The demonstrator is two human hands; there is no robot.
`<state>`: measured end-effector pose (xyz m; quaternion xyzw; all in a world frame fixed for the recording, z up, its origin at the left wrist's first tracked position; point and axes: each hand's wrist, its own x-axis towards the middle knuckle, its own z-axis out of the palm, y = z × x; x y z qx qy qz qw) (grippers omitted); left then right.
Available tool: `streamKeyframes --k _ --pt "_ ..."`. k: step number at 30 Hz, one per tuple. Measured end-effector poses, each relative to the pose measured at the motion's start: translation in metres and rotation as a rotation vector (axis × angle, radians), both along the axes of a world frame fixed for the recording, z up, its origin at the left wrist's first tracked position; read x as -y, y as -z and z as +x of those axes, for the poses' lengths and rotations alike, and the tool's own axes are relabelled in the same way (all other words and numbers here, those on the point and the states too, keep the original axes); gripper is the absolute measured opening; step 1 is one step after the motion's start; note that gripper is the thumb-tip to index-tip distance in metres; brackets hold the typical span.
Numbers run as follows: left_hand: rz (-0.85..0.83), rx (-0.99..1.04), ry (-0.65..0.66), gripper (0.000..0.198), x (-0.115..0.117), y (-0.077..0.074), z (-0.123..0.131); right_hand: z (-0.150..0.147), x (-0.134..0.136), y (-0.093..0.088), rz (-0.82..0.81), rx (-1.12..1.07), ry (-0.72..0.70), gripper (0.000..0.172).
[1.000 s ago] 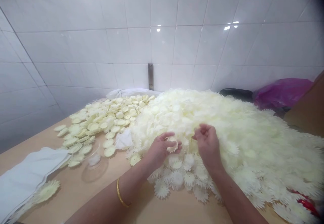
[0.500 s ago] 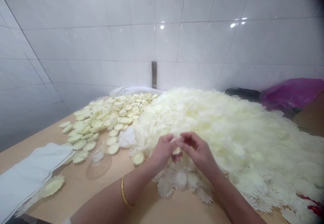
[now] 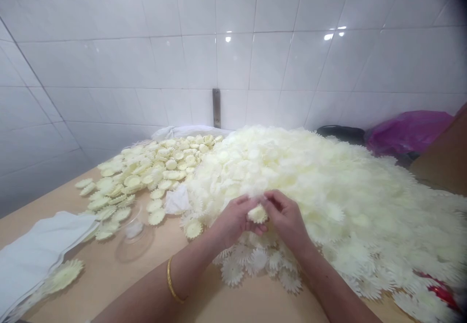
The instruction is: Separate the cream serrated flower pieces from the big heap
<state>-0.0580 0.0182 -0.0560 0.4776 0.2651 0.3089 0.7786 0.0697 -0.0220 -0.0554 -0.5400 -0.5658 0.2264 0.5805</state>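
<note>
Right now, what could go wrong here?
1. The pale notched disc in the left hand, with the right hand close at its edge, could slip and get lost in the large pile of similar pieces.
2. The clear dish is hard to see and might be knocked if the left forearm swings outward.
3. The large pile seems to meet the smaller pile, so pieces could mix.
</note>
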Motion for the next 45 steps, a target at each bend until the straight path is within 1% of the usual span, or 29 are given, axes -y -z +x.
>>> streamKeyframes --k 2,4,7,9,10,14,18,20,22,25,27,28,30,34,38,40,42,43,45 --pt "-0.025 0.008 -0.018 0.038 -0.002 0.001 0.001 0.004 -0.002 0.000 0.009 -0.060 0.132 0.020" --pt "-0.016 -0.005 -0.045 0.041 -0.003 0.003 0.001 0.009 -0.005 -0.001 0.012 -0.138 0.220 0.024" --pt "0.020 -0.031 -0.103 0.031 -0.004 0.005 0.001 0.013 -0.006 -0.002 0.016 -0.187 0.247 0.028" --pt "0.087 -0.057 -0.132 0.023 -0.003 0.005 0.001 0.012 -0.005 -0.002 0.010 -0.186 0.199 0.026" --pt "0.134 -0.077 -0.140 0.023 -0.002 0.005 0.000 0.011 -0.004 -0.003 0.005 -0.183 0.157 0.026" --pt "0.309 -0.147 -0.162 0.027 0.001 0.003 -0.001 0.005 0.001 -0.006 -0.021 -0.179 -0.033 0.027" --pt "0.406 -0.175 -0.195 0.031 0.002 0.002 -0.001 0.001 0.005 -0.011 -0.089 -0.146 -0.221 0.026" --pt "0.435 -0.179 -0.221 0.034 0.003 0.003 -0.001 -0.001 0.006 -0.014 -0.141 -0.142 -0.298 0.027" --pt "0.441 -0.187 -0.254 0.037 0.003 0.003 0.000 -0.003 0.007 -0.015 -0.165 -0.147 -0.336 0.027" --pt "0.396 -0.205 -0.305 0.042 0.004 0.002 0.001 -0.005 0.008 -0.015 -0.152 -0.159 -0.373 0.024" --pt "0.363 -0.205 -0.311 0.044 0.005 0.001 0.001 -0.006 0.008 -0.013 -0.139 -0.145 -0.364 0.023" --pt "0.351 -0.195 -0.296 0.045 0.005 0.001 0.001 -0.006 0.008 -0.012 -0.133 -0.134 -0.348 0.023" --pt "0.332 -0.167 -0.222 0.044 0.005 0.000 0.001 -0.006 0.007 -0.011 -0.120 -0.114 -0.289 0.023" --pt "0.303 -0.121 -0.069 0.034 0.006 0.003 0.001 -0.003 0.004 -0.008 -0.092 -0.082 -0.101 0.026" --pt "0.250 -0.064 0.002 0.029 0.005 0.006 0.002 0.000 0.003 -0.005 -0.076 -0.119 0.005 0.031" --pt "0.210 -0.035 0.003 0.029 0.004 0.006 0.002 0.005 0.001 -0.003 -0.032 -0.191 0.079 0.031" --pt "0.173 -0.019 -0.032 0.029 0.003 0.005 0.001 0.012 -0.002 -0.001 0.013 -0.225 0.207 0.028" --pt "0.159 -0.017 -0.058 0.030 0.002 0.004 0.001 0.017 -0.004 0.000 0.018 -0.206 0.272 0.025" --pt "0.143 -0.027 -0.099 0.030 0.001 0.003 0.002 0.024 -0.008 0.003 0.012 -0.085 0.370 0.022"
